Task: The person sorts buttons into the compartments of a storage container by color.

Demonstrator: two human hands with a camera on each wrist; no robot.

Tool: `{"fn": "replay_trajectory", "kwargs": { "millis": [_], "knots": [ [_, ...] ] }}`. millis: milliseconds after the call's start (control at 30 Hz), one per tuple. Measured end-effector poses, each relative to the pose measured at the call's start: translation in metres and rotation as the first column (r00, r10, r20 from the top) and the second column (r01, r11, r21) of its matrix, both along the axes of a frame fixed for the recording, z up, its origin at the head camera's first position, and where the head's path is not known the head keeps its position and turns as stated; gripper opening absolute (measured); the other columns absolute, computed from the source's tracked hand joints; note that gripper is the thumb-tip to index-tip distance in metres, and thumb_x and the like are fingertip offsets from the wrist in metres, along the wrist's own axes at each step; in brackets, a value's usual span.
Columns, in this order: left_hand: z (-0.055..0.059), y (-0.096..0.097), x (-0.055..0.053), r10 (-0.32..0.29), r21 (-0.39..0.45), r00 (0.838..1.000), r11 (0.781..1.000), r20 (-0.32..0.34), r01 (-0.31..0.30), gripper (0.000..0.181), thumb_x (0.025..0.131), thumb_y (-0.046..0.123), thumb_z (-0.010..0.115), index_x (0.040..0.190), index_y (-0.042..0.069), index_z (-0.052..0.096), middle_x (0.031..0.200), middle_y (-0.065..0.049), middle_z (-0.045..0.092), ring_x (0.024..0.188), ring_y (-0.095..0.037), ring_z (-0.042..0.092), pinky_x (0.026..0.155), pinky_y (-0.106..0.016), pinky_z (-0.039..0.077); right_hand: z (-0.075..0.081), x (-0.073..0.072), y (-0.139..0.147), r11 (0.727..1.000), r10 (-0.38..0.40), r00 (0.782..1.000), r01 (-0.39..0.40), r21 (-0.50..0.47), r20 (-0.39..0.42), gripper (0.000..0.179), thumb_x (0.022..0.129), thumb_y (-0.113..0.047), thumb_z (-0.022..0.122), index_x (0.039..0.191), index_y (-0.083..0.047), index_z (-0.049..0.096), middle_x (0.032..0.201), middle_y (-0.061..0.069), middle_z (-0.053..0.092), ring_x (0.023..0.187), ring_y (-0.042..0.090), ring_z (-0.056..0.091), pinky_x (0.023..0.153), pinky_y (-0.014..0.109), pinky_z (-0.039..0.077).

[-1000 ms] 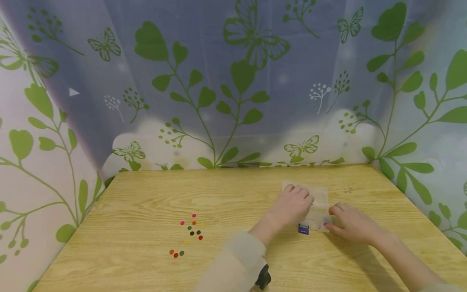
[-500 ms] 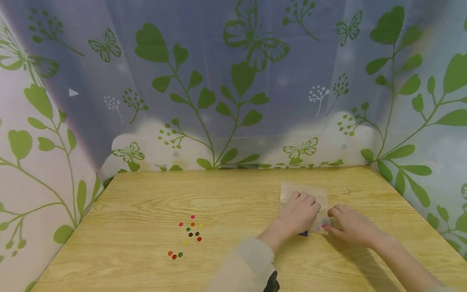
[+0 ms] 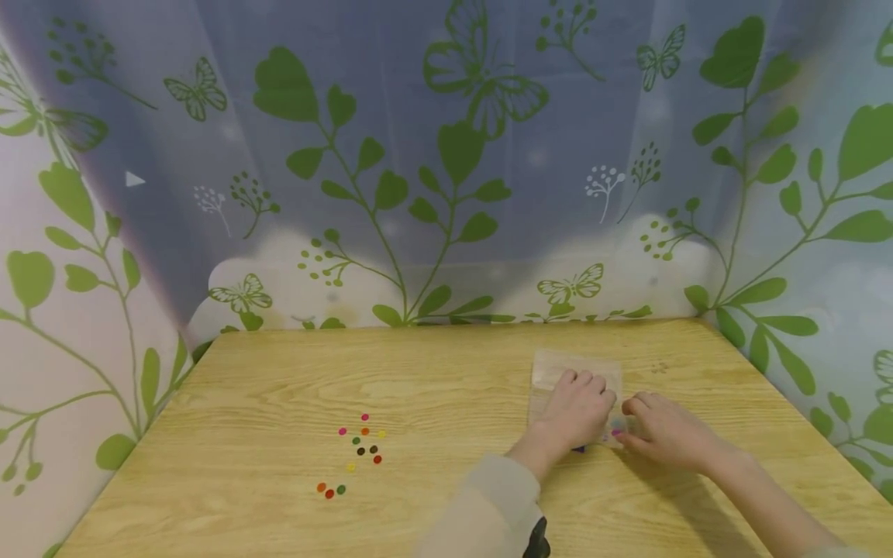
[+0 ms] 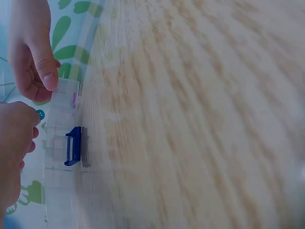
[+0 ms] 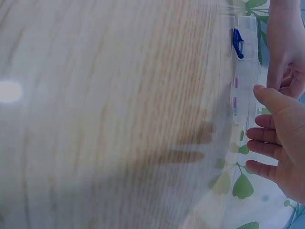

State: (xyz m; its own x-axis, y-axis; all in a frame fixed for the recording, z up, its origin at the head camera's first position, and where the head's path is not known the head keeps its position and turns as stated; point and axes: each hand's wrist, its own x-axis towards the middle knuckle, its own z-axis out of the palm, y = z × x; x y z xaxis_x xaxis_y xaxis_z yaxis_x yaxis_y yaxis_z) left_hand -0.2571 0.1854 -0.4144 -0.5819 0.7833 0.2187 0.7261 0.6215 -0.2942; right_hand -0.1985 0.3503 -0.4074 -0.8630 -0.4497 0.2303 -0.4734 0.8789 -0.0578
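Observation:
A clear plastic compartment box [image 3: 547,372] lies on the right part of the table. Its blue latch [image 4: 74,146] is at the front side, mostly hidden by the left arm in the head view. My left hand [image 3: 577,411] is over the box and pinches a small teal button [image 4: 41,114] between its fingertips. Right of it, my right hand [image 3: 670,431] is at the box's right end, its thumb at the box edge and its other fingers [image 5: 262,135] loosely extended. Pink and purple pieces [image 5: 236,102] show through the box wall.
Several coloured buttons [image 3: 377,459] lie scattered on the left-middle of the wooden table [image 3: 244,403]. Small brownish marks or pieces [image 3: 660,366] are behind the right hand. A leaf-and-butterfly patterned curtain [image 3: 391,248] stands along the back and sides.
My left hand has moved rightward over the box, toward the right hand, and its arm now covers most of the blue latch. The right hand has stayed nearly in place.

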Motion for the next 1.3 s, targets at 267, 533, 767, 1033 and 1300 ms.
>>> {"fn": "replay_trajectory", "kwargs": {
  "millis": [267, 533, 767, 1033, 1300],
  "knots": [
    [-0.002, 0.001, -0.001, -0.007, -0.019, 1.000, 1.000, 0.025, 0.007, 0.016, 0.092, 0.038, 0.054, 0.106, 0.033, 0.060, 0.095, 0.013, 0.048, 0.088, -0.006, 0.042, 0.083, -0.025, 0.033, 0.001, -0.002, -0.003, 1.000, 0.011, 1.000, -0.011, 0.002, -0.011, 0.031, 0.081, -0.027, 0.070, 0.095, -0.001, 0.059, 0.088, 0.004, 0.057, 0.077, 0.021, 0.057, 0.065, 0.035, 0.048],
    [-0.001, 0.000, 0.001, 0.018, -0.060, 0.999, 0.998, 0.051, -0.015, 0.018, 0.091, 0.040, 0.055, 0.107, 0.034, 0.060, 0.097, 0.013, 0.048, 0.089, -0.006, 0.041, 0.084, -0.025, 0.032, 0.002, -0.002, -0.005, 1.000, -0.002, 0.999, 0.002, 0.003, 0.033, 0.032, 0.083, -0.027, 0.068, 0.097, 0.000, 0.059, 0.090, 0.005, 0.056, 0.078, 0.021, 0.056, 0.066, 0.035, 0.048],
    [0.001, -0.004, 0.001, 0.021, -0.052, 0.999, 0.998, 0.040, -0.019, 0.017, 0.092, 0.040, 0.054, 0.106, 0.034, 0.060, 0.099, 0.014, 0.051, 0.091, -0.006, 0.043, 0.087, -0.026, 0.033, 0.002, -0.002, -0.007, 1.000, -0.006, 0.999, 0.006, 0.001, 0.043, 0.032, 0.083, -0.027, 0.068, 0.097, 0.000, 0.059, 0.090, 0.005, 0.057, 0.078, 0.021, 0.057, 0.065, 0.035, 0.048],
    [0.010, -0.011, -0.002, 0.014, -0.047, 1.000, 0.999, -0.026, -0.016, 0.017, 0.094, 0.037, 0.050, 0.107, 0.033, 0.061, 0.102, 0.014, 0.054, 0.094, -0.006, 0.045, 0.087, -0.026, 0.034, 0.002, -0.002, -0.006, 1.000, -0.017, 0.999, 0.016, 0.006, 0.039, 0.032, 0.083, -0.026, 0.068, 0.097, 0.000, 0.058, 0.090, 0.006, 0.057, 0.079, 0.023, 0.057, 0.067, 0.037, 0.048],
    [0.021, -0.026, -0.007, 0.013, 0.010, 0.999, 1.000, -0.042, -0.012, 0.021, 0.093, 0.033, 0.051, 0.111, 0.030, 0.062, 0.110, 0.011, 0.057, 0.103, -0.008, 0.048, 0.090, -0.028, 0.034, 0.002, -0.001, -0.003, 0.999, -0.034, 0.999, 0.034, 0.016, 0.034, 0.031, 0.081, -0.027, 0.069, 0.095, -0.001, 0.058, 0.088, 0.005, 0.056, 0.078, 0.023, 0.057, 0.067, 0.038, 0.048]
  ]
}}
